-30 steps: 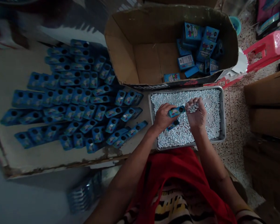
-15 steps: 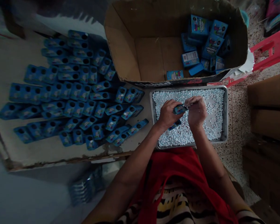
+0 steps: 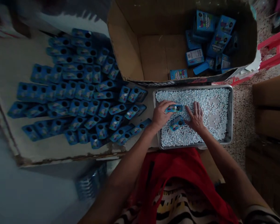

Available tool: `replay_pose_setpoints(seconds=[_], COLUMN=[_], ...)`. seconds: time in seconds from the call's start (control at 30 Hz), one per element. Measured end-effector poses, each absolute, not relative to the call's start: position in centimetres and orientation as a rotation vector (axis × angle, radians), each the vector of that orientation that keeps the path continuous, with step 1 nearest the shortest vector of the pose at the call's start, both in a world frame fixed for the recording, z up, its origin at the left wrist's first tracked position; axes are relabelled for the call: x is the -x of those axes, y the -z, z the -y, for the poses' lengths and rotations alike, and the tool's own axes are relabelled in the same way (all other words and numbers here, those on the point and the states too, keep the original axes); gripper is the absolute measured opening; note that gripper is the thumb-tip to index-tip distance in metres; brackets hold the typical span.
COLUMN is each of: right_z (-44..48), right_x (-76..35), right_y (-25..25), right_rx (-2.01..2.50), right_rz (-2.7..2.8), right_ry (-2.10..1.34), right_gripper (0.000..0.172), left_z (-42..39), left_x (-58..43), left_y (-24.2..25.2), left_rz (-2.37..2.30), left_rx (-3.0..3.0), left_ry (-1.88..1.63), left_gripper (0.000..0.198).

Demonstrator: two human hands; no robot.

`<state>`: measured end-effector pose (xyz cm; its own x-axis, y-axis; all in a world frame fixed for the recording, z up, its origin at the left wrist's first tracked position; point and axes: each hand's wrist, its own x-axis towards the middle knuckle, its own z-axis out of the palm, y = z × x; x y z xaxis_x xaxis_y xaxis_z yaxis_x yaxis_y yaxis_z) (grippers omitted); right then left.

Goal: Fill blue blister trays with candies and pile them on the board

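My left hand point(image 3: 161, 114) is closed on a small blue box point(image 3: 174, 108), held low over a metal tray point(image 3: 230, 115) full of small white candies point(image 3: 210, 102). A second small blue box point(image 3: 176, 123) lies on the candies just below it. To the right of both boxes, my right hand point(image 3: 195, 117) rests palm down on the candies with its fingers spread.
Many open blue boxes point(image 3: 79, 90) lie in rows on a board point(image 3: 11, 74) to the left. A large cardboard carton point(image 3: 128, 53) behind the tray holds several closed blue boxes point(image 3: 210, 40). Pink plastic furniture point(image 3: 274, 49) and brown cartons point(image 3: 270, 102) stand on the right.
My right hand has dropped from the box's mouth, where it held candies, and now lies flat on the candies. My left hand has lowered the box toward the tray.
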<state>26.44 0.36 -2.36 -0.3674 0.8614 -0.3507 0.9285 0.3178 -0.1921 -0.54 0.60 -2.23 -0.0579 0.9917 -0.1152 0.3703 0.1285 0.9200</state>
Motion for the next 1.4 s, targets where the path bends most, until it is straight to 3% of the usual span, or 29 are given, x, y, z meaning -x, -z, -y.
replay_pose_setpoints(seconds=[0.1,0.23,0.33,0.43,0.53,0.7,0.83,1.07,1.17,1.27,1.4], right_z=[-2.1,-4.5,-4.3,-2.8,-1.4,-0.9,-1.2,-2.2,-2.4,-2.0,-1.7], right_x=[-25.4,-24.5,-25.0,-26.0,-26.2,-24.9,-23.1,-18.2,-16.1,-14.6,-14.2], right_y=[4.4,4.8,3.1,0.6,-1.2,-2.0,-3.7,-7.9,-7.9,-7.3,-6.0], right_rx=[-1.627,-1.938,-2.489,-2.481,-2.382,-2.464,-2.396,-2.297,-2.491,-2.671,-2.785], right_rz=[-2.369,-2.138,-1.514,-0.648,-0.202,0.113,0.108,-0.542,-1.062,-1.533,-1.630], right_ry=[0.586,1.006,1.813,2.742,3.076,3.066,3.267,3.470,3.260,2.838,2.651], right_gripper=[0.057,0.030,0.025,0.024,0.020,0.023,0.025,0.047,0.060,0.062,0.059], left_z=[0.2,1.4,2.4,3.1,3.5,4.0,4.4,3.1,2.8,2.9,2.8], left_x=[1.3,2.9,3.8,3.8,3.6,3.6,3.3,-0.6,-2.0,-2.5,-2.6], left_y=[2.3,2.6,2.9,2.8,2.4,1.6,1.7,0.5,-0.4,-0.8,-0.5], left_rz=[-1.715,-1.746,-1.647,-1.523,-1.456,-1.423,-1.470,-1.602,-1.567,-1.551,-1.577], left_rx=[-1.385,-1.307,-1.066,-0.864,-0.802,-0.855,-0.969,-1.310,-1.374,-1.388,-1.377], left_ry=[-0.939,-1.014,-1.081,-1.131,-1.189,-1.208,-1.162,-0.956,-0.886,-0.869,-0.891], left_gripper=[0.031,0.030,0.035,0.040,0.043,0.044,0.041,0.038,0.036,0.036,0.035])
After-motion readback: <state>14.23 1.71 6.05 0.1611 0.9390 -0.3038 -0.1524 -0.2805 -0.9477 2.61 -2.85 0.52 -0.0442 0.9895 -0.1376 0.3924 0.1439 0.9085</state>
